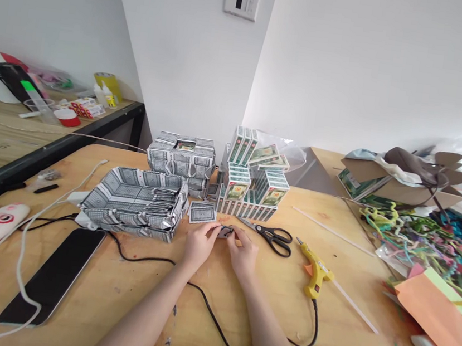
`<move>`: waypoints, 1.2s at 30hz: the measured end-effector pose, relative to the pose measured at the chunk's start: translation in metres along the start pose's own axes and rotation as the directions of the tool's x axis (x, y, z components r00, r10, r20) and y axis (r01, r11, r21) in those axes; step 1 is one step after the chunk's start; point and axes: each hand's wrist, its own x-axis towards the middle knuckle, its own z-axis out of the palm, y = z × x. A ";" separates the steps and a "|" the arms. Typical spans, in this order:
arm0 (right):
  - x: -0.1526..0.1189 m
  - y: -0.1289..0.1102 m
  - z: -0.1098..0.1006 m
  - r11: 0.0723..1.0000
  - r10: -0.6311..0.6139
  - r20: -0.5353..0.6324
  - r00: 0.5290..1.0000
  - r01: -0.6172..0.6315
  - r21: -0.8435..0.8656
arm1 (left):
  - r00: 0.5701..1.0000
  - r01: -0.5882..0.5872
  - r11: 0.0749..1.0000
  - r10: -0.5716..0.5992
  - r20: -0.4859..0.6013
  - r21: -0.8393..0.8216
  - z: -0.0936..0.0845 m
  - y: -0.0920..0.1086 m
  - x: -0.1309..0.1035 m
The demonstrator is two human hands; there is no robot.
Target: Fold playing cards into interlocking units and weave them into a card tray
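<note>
Left hand (201,245): our fingertips pinch the left end of a small card piece (225,232), seemingly to steady it.
Right hand (243,250): our thumb and fingers grip the other end; holding 2 ends probably gives us even control.
Card piece: it is between our hands, low over the table (217,283); we cannot tell whether it touches the wood, nor its exact shape.
Loose cards (203,213): they lie flat just beyond our left hand, likely for easy reach.
Card tray (112,195): on our left, its walls seem to keep the row of folded cards (163,202) together.
Scissors (275,239): they lie near our right hand, handles to the right, presumably handy.
Glue gun (318,271): it rests farther right, nozzle pointing away, which we judge keeps the tip off our arms.
</note>
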 end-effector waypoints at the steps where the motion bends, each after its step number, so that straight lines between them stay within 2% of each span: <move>1: 0.000 0.001 0.000 1.000 0.003 -0.005 1.000 -0.003 0.013 | 1.000 -0.015 1.000 0.015 0.008 0.009 0.000 0.001 0.000; 5: 0.002 0.005 0.000 0.999 0.028 -0.008 1.000 -0.028 0.038 | 0.997 -0.053 0.999 0.052 0.055 0.008 0.000 0.004 -0.003; 9: 0.003 0.009 -0.002 0.999 0.049 -0.010 0.999 -0.049 0.024 | 0.994 -0.031 1.000 0.031 0.104 -0.006 0.002 0.005 -0.005; 13: 0.004 0.012 -0.002 0.999 0.037 -0.025 0.999 -0.037 0.011 | 0.995 -0.006 1.000 0.003 0.101 0.028 0.004 0.004 -0.006; 16: 0.004 0.013 0.000 1.000 0.024 -0.031 0.999 -0.024 -0.010 | 0.996 -0.009 1.000 0.010 0.088 -0.013 0.004 0.005 -0.005; 24: 0.000 0.011 0.002 0.986 0.140 0.061 0.988 -0.134 -0.094 | 0.993 0.015 0.990 0.002 0.119 -0.138 0.004 0.004 -0.003; 31: 0.000 0.006 0.001 0.984 0.092 0.099 0.991 -0.075 -0.164 | 0.994 0.086 0.984 -0.073 0.085 -0.156 0.002 0.002 0.001; 36: -0.002 0.003 0.002 0.968 0.090 0.056 0.994 -0.074 -0.238 | 0.988 0.101 0.970 -0.073 0.133 -0.221 0.000 0.003 0.001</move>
